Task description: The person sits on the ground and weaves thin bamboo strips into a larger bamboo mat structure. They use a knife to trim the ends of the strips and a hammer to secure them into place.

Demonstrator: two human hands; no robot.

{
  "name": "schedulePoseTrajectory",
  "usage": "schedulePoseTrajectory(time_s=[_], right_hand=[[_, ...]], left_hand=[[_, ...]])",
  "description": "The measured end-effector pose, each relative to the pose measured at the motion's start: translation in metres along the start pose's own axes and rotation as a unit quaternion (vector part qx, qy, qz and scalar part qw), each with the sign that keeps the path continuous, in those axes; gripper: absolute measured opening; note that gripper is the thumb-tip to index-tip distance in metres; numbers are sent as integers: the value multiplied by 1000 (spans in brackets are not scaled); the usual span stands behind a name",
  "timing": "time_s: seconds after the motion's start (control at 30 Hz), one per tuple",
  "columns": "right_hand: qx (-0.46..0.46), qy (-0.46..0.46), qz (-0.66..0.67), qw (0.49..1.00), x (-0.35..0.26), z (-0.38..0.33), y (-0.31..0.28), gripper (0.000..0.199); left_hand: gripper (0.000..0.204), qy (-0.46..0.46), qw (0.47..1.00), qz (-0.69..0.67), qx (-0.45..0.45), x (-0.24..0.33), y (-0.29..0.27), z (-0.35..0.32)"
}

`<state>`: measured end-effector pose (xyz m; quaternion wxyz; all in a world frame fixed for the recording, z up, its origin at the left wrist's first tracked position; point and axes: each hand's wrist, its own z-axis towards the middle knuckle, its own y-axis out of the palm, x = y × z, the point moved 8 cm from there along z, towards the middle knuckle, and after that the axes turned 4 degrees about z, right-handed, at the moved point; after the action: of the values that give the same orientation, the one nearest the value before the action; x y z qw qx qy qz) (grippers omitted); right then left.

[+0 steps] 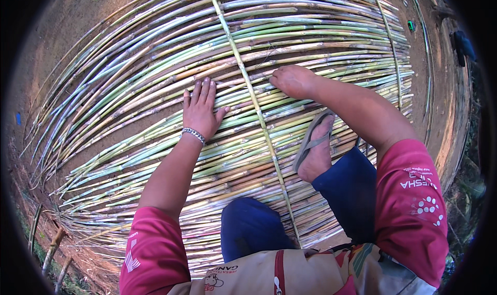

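left hand [201, 112] flat, fingers spread, on the cane stalks [238, 134], which lie side by side over dirt ground [67, 51]. right hand [294, 81] curled, down at the stalks just right of the long crosswise cane [250, 88]; from where i stand, can't see if it's gripping.

The left hand [200, 111] lay palm down on the canes [238, 146], fingers spread, a bracelet [193, 134] at its wrist. Across the long pole [258, 108], the right hand [294, 81] was curled low; its grip I couldn't make out. A sandalled foot [318, 150] stood on the canes nearby.
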<state>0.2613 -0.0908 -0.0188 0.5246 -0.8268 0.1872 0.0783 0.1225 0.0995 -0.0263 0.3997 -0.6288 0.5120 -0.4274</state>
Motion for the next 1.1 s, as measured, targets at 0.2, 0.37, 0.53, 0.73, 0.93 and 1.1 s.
schedulePoseTrajectory(time_s=[0.2, 0.37, 0.53, 0.73, 0.93, 1.1], right_hand=[[2, 37, 29, 999, -3, 3, -5, 17], [26, 78, 59, 995, 2, -9, -8, 18], [116, 80, 20, 990, -2, -21, -3, 17], [120, 117, 43, 985, 11, -13, -12, 15], [136, 123, 51, 982, 16, -4, -4, 17], [124, 153, 68, 978, 15, -13, -3, 19]], left_hand=[[38, 50, 981, -86, 165, -4, -11, -12], [24, 101, 970, -73, 211, 13, -33, -3], [26, 176, 965, -27, 190, 17, -29, 3], [22, 203, 960, -72, 179, 11, -34, 21], [10, 192, 976, -4, 99, 16, -29, 29], [11, 183, 978, -17, 95, 17, -22, 26]])
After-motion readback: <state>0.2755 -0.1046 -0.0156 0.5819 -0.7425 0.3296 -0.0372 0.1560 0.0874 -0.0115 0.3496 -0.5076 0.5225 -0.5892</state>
